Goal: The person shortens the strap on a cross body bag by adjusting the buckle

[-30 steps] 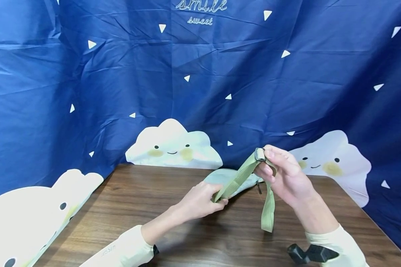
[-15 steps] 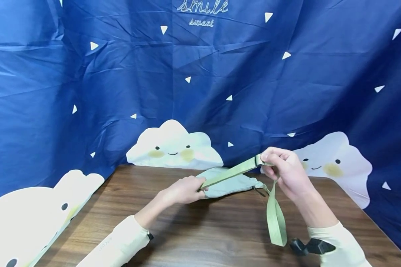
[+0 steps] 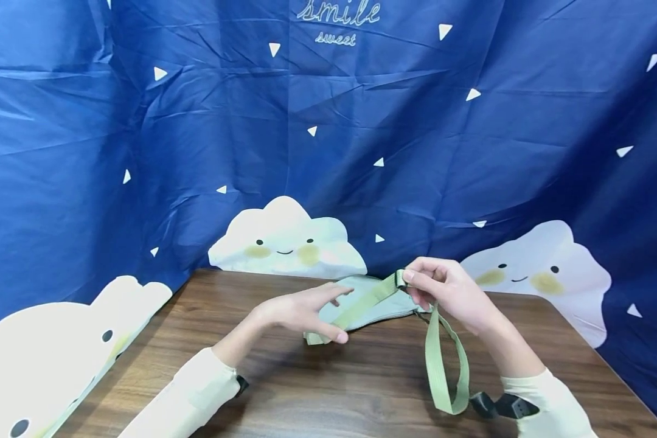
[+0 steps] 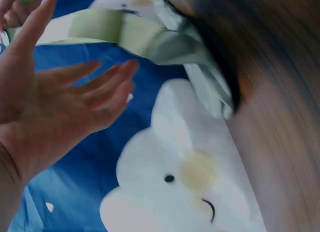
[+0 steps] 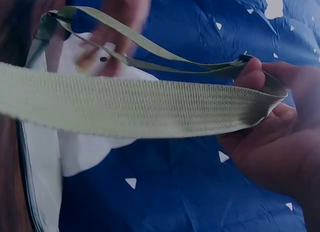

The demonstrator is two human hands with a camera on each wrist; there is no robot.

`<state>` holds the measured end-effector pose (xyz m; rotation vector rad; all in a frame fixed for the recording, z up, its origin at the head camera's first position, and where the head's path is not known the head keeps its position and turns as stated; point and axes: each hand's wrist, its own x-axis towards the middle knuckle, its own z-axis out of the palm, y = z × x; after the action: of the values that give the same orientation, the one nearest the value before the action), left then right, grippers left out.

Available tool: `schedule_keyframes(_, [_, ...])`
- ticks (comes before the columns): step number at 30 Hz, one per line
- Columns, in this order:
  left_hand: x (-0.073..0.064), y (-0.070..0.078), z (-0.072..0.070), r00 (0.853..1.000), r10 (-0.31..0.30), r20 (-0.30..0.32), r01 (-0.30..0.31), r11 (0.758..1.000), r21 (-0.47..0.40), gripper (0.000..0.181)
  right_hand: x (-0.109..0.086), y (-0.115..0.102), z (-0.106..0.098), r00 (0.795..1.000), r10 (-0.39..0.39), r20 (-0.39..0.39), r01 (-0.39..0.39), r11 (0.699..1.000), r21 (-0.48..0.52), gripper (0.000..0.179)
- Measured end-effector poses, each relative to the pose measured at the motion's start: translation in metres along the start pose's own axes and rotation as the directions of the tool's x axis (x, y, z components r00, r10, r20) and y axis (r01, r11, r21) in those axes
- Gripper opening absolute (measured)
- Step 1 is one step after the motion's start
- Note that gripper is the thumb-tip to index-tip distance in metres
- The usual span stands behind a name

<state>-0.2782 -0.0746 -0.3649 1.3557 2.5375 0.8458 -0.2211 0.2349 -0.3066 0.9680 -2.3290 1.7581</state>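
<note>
A pale mint zippered waist bag (image 3: 380,307) lies toward the back of the table, its light green webbing strap (image 5: 120,106) raised off it. My right hand (image 3: 451,292) pinches the strap beside its dark slider buckle (image 3: 400,279), and a long loop of strap hangs below that hand. In the head view my left hand (image 3: 298,311) is spread at the left end of the bag, thumb and fingers apart, with nothing in its grip. The left wrist view shows the left palm (image 4: 55,102) facing the strap, the fingers loosely extended and blurred.
The bag and hands are over a dark brown wood table (image 3: 328,395). Behind it hangs a blue curtain (image 3: 328,121) with white triangles and smiling clouds (image 3: 287,240). A large white cloud shape (image 3: 49,359) borders the table's left edge. Both wrists wear dark camera mounts (image 3: 504,406).
My left hand has let go of the strap and spread its fingers, after moving left along it. My right hand has come slightly lower and left, still pinching at the buckle.
</note>
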Motion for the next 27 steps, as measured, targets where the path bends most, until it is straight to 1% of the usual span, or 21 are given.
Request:
schedule_keyframes(1, [0.001, 0.006, 0.001, 0.997, 0.047, -0.066, -0.047, 0.999, 0.002, 0.094, 0.001, 0.001, 0.003, 1.0, -0.001, 0.021, 0.001, 1.0, 0.003, 0.022])
schedule_keyframes(2, [0.002, 0.013, 0.003, 0.985, 0.101, -0.14, -0.099, 0.995, 0.024, 0.09, 0.001, 0.001, 0.006, 0.999, -0.002, 0.039, 0.001, 1.0, 0.01, 0.022])
schedule_keyframes(3, [0.004, 0.02, 0.005, 0.964, 0.155, -0.217, -0.147, 0.988, 0.056, 0.084, 0.002, 0.001, 0.01, 0.999, -0.002, 0.053, 0.001, 1.0, 0.016, 0.022])
schedule_keyframes(4, [0.005, 0.027, 0.007, 0.935, 0.207, -0.287, -0.184, 0.977, 0.106, 0.079, 0.003, 0.002, 0.013, 0.998, -0.003, 0.061, 0.002, 1.0, 0.008, 0.023])
schedule_keyframes(6, [0.005, 0.04, 0.01, 0.871, 0.289, -0.396, -0.219, 0.952, 0.212, 0.069, 0.003, 0.002, 0.02, 0.996, -0.006, 0.088, 0.008, 1.0, -0.022, 0.021])
schedule_keyframes(8, [0.006, 0.051, 0.013, 0.812, 0.355, -0.463, -0.235, 0.925, 0.298, 0.06, 0.003, 0.003, 0.025, 0.993, -0.009, 0.118, 0.014, 0.999, -0.042, 0.019])
schedule_keyframes(9, [0.005, 0.054, 0.015, 0.785, 0.383, -0.487, -0.243, 0.914, 0.326, 0.055, 0.003, 0.003, 0.027, 0.991, -0.008, 0.13, 0.015, 0.999, -0.052, 0.019])
schedule_keyframes(10, [0.005, 0.057, 0.015, 0.762, 0.408, -0.504, -0.255, 0.903, 0.346, 0.05, 0.003, 0.004, 0.029, 0.99, -0.007, 0.139, 0.016, 0.998, -0.06, 0.018])
schedule_keyframes(11, [0.005, 0.059, 0.016, 0.743, 0.428, -0.515, -0.272, 0.896, 0.352, 0.046, 0.003, 0.004, 0.03, 0.989, -0.006, 0.149, 0.015, 0.998, -0.06, 0.018])
schedule_keyframes(12, [0.006, 0.061, 0.016, 0.73, 0.441, -0.521, -0.289, 0.891, 0.35, 0.041, 0.002, 0.004, 0.031, 0.987, -0.007, 0.158, 0.017, 0.998, -0.058, 0.017])
schedule_keyframes(13, [0.005, 0.062, 0.016, 0.721, 0.452, -0.525, -0.305, 0.887, 0.345, 0.038, 0.002, 0.005, 0.032, 0.986, -0.007, 0.166, 0.017, 0.998, -0.056, 0.017])
schedule_keyframes(14, [0.005, 0.062, 0.016, 0.715, 0.461, -0.525, -0.323, 0.884, 0.337, 0.035, 0.002, 0.005, 0.033, 0.984, -0.008, 0.175, 0.018, 0.998, -0.055, 0.017])
schedule_keyframes(17, [0.004, 0.063, 0.014, 0.714, 0.459, -0.529, -0.346, 0.888, 0.304, 0.031, 0.003, 0.004, 0.033, 0.978, -0.008, 0.207, 0.018, 0.999, -0.044, 0.016])
schedule_keyframes(19, [0.003, 0.063, 0.013, 0.709, 0.454, -0.54, -0.348, 0.891, 0.292, 0.029, 0.003, 0.003, 0.031, 0.975, -0.004, 0.223, 0.014, 0.999, -0.044, 0.018])
schedule_keyframes(23, [0.003, 0.063, 0.011, 0.689, 0.447, -0.571, -0.342, 0.895, 0.287, 0.026, 0.001, 0.0, 0.023, 0.975, 0.015, 0.221, -0.003, 0.998, -0.057, 0.022])
schedule_keyframes(25, [0.003, 0.063, 0.01, 0.685, 0.444, -0.577, -0.341, 0.896, 0.285, 0.027, 0.0, -0.001, 0.02, 0.976, 0.029, 0.217, -0.016, 0.998, -0.063, 0.023])
schedule_keyframes(27, [0.003, 0.064, 0.01, 0.687, 0.444, -0.575, -0.353, 0.896, 0.27, 0.03, -0.001, -0.001, 0.018, 0.975, 0.042, 0.22, -0.03, 0.998, -0.056, 0.023])
